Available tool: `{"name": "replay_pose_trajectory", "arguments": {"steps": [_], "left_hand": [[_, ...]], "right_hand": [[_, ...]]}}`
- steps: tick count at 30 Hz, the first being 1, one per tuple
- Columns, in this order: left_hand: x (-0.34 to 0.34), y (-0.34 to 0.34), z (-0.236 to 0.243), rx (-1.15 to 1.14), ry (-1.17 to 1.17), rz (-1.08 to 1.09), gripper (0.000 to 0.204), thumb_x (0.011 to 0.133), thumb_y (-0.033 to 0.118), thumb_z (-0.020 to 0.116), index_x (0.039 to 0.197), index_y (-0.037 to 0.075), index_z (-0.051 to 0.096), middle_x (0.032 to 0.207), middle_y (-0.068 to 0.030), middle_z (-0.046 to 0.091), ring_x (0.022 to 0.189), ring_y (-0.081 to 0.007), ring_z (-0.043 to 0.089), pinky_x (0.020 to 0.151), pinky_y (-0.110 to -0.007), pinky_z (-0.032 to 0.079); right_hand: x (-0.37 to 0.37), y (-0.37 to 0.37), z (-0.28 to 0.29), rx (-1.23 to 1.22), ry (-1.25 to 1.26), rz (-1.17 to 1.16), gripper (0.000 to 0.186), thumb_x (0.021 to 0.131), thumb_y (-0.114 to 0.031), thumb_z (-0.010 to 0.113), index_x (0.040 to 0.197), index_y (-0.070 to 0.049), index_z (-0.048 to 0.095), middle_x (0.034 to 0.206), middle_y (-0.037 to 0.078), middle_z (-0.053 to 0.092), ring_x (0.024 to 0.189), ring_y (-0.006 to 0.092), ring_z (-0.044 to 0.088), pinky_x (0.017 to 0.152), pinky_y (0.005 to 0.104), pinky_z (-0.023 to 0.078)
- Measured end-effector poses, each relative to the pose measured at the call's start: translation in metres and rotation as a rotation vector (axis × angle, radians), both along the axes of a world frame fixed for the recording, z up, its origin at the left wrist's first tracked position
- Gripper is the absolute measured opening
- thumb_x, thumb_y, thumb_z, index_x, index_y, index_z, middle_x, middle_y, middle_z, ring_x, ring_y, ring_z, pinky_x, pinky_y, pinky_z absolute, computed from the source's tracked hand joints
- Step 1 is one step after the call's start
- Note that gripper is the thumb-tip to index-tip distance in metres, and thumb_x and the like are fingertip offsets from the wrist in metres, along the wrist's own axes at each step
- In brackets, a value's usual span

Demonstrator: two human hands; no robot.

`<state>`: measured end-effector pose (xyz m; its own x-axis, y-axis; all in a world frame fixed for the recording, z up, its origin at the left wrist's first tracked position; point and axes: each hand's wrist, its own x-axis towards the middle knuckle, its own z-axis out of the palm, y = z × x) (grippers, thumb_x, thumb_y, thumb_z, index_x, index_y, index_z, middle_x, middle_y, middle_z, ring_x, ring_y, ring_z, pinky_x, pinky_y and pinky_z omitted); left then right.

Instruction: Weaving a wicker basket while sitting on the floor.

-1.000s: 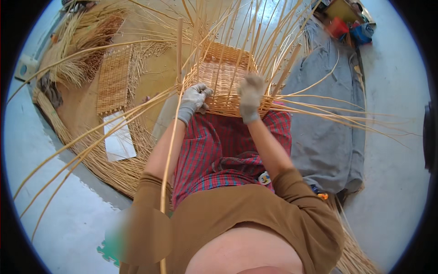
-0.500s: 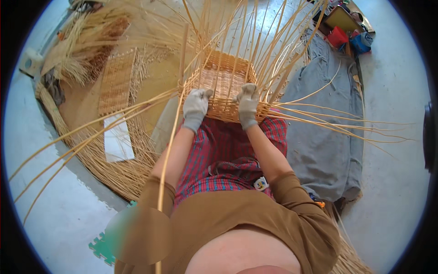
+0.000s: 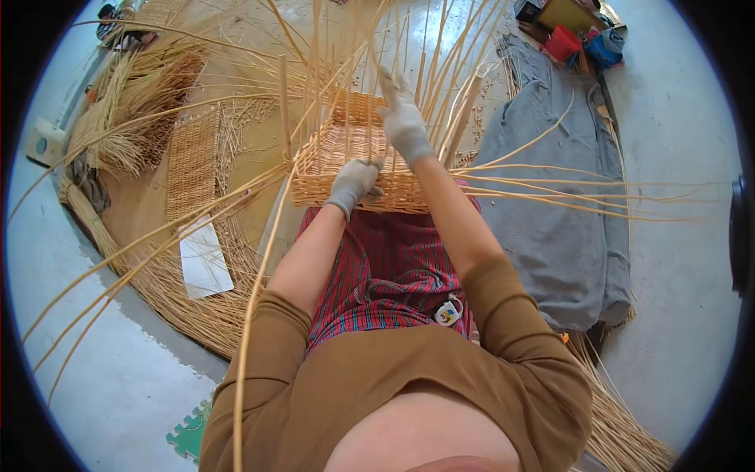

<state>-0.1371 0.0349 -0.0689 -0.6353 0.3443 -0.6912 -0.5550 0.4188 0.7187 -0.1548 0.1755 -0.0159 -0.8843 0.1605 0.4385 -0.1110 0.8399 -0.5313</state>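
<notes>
A rectangular tan wicker basket, bristling with long upright strands, rests above my plaid-covered lap. My left hand, in a pale grey glove, is closed on the basket's near wall, a little right of its middle on the left half. My right hand, also gloved, is raised among the uprights at the basket's back right, its fingers on a strand that blurs upward. Thicker round sticks stand at the corners. Long loose strands reach out sideways, and one runs down past my left arm.
A woven panel, straw bundles and a white sheet lie at left. A grey cloth spreads at right, with red and blue containers behind. A green foam mat piece shows lower left.
My right hand has risen from the basket's rim up among the upright strands. My left hand has moved rightward along the near wall, and the basket has shifted slightly left.
</notes>
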Motion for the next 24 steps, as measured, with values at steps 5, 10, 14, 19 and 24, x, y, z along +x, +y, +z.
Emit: {"name": "replay_pose_trajectory", "arguments": {"steps": [5, 10, 14, 19, 24], "left_hand": [[-0.009, -0.018, -0.019, -0.049, 0.092, -0.080, 0.037, 0.093, 0.034, 0.066, 0.108, 0.001, 0.064, 0.084, -0.0132, 0.072, 0.068, -0.0234, 0.072, 0.062, -0.036, 0.059], [0.010, -0.021, -0.023, -0.025, 0.263, -0.030, 0.030, 0.091, 0.026, 0.067, 0.110, 0.002, 0.062, 0.087, -0.0125, 0.072, 0.073, -0.0252, 0.072, 0.071, -0.039, 0.057], [0.032, 0.005, -0.005, -0.171, 1.232, 0.189, 0.035, 0.090, 0.009, 0.060, 0.124, 0.009, 0.055, 0.096, -0.0201, 0.070, 0.089, -0.0366, 0.070, 0.077, -0.045, 0.054], [0.029, 0.060, -0.025, -0.018, 0.789, -0.205, 0.025, 0.100, 0.025, 0.051, 0.116, 0.007, 0.055, 0.083, -0.0160, 0.068, 0.068, -0.0286, 0.070, 0.061, -0.040, 0.056], [0.037, 0.065, -0.018, 0.108, 0.396, -0.098, 0.026, 0.102, 0.029, 0.053, 0.103, 0.004, 0.053, 0.070, -0.0078, 0.062, 0.047, -0.0193, 0.064, 0.037, -0.033, 0.050]], "right_hand": [[0.076, 0.017, -0.026, -0.798, 0.092, -0.076, 0.053, 0.097, -0.005, 0.051, 0.145, -0.009, 0.029, 0.108, 0.022, 0.069, 0.079, 0.0302, 0.067, 0.078, 0.0399, 0.057], [0.149, 0.039, -0.073, -1.326, 0.276, -0.192, 0.019, 0.100, -0.008, 0.055, 0.117, -0.007, 0.047, 0.093, 0.015, 0.071, 0.064, 0.0143, 0.062, 0.057, 0.0287, 0.057], [0.184, 0.072, -0.067, -1.349, 0.393, -0.349, 0.011, 0.099, -0.008, 0.057, 0.108, -0.006, 0.052, 0.093, 0.015, 0.072, 0.064, 0.0137, 0.064, 0.046, 0.0216, 0.051], [0.153, 0.085, -0.041, -0.724, 0.240, -0.260, 0.022, 0.092, -0.002, 0.062, 0.112, -0.004, 0.055, 0.099, 0.010, 0.066, 0.084, 0.0162, 0.065, 0.073, 0.0301, 0.055], [0.034, 0.083, 0.030, 0.305, 0.475, -0.120, 0.059, 0.095, -0.009, 0.063, 0.148, -0.015, 0.039, 0.113, 0.010, 0.065, 0.089, 0.0194, 0.064, 0.083, 0.0313, 0.052]]}}
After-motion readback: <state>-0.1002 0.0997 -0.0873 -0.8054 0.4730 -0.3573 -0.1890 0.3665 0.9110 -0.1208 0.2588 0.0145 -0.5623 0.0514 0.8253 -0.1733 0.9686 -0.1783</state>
